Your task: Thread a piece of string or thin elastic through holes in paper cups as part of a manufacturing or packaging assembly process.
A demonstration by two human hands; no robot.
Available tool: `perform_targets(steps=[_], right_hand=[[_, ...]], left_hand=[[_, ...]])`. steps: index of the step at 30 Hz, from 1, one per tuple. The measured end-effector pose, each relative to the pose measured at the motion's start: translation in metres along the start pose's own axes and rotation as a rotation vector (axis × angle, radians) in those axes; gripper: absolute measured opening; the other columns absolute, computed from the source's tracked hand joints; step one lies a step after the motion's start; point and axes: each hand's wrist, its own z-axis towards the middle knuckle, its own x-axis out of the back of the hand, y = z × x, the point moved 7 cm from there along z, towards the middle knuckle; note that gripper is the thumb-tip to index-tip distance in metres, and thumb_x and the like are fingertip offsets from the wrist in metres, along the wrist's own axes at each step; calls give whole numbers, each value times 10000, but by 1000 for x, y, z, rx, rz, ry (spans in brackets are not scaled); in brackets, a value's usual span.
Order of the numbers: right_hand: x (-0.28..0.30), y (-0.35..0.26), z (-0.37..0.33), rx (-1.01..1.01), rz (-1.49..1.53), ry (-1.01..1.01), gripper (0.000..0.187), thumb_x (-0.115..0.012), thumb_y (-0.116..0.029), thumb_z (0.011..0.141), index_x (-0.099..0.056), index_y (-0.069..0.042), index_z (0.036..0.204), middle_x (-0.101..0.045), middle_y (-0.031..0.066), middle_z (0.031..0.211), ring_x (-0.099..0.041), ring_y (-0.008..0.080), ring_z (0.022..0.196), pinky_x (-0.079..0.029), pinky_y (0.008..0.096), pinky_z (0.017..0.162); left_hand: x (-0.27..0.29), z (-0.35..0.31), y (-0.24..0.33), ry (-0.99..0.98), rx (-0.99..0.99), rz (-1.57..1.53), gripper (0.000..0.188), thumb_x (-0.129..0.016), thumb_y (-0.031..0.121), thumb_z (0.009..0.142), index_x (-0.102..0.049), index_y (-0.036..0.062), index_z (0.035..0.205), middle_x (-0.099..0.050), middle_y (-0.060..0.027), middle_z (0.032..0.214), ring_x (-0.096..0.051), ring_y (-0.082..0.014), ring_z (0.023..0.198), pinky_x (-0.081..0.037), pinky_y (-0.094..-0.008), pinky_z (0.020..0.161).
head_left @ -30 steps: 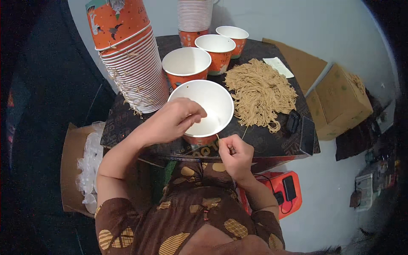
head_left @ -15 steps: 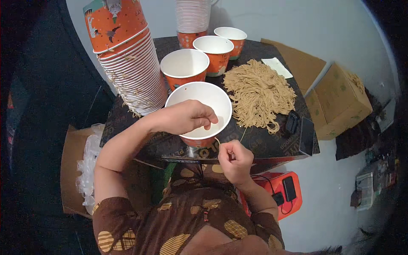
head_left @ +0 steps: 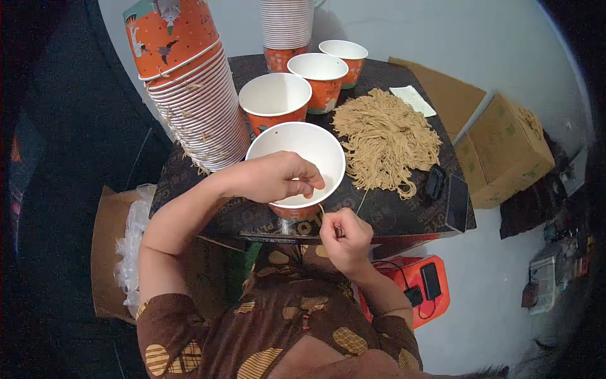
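A white-lined orange paper bucket (head_left: 325, 148) stands upright near the table's front edge. My left hand (head_left: 281, 177) reaches over its near left rim, fingers curled together inside. What those fingers hold, if anything, is hidden. Just in front of the bucket, at its near right, my right hand (head_left: 347, 237) is closed on a thin tan cord (head_left: 322, 208). The cord runs from the fist to the bucket's outer side. Another strand rises behind the fist toward a heap of tan cords (head_left: 385, 139) to the right of the bucket.
Three more buckets (head_left: 274, 95) stand in a row behind. A tall stack of nested buckets (head_left: 196, 107) rises at left, another (head_left: 286, 25) at the back. A black box (head_left: 456, 202) sits at the table's right corner. Cardboard boxes (head_left: 511, 148) flank the table, beside a red stool (head_left: 435, 297).
My right hand has shifted slightly left, closer to the bucket, with the cord still in it. My left hand remains inside the bucket, almost unmoved.
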Motion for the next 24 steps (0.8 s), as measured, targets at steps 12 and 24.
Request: perform_targets(steps=[12, 24], right_hand=[[0, -4, 4, 38, -20, 22, 158, -694, 57, 791, -563, -31, 776, -539, 51, 629, -542, 161, 529, -426, 302, 496], [-6, -3, 12, 18, -16, -7, 173, -716, 34, 766, -564, -49, 782, -572, 83, 662, -609, 258, 573, -470, 358, 532]], left_hand=[[-3, 2, -1, -49, -59, -13, 279, -577, 32, 921, -652, -48, 1178, -732, -160, 1002, -703, -224, 954, -519, -345, 873], [-10, 8, -5, -79, -175, 12, 234, -646, 49, 888, -674, -22, 1110, -727, -146, 947, -682, -207, 852, -508, -347, 792]])
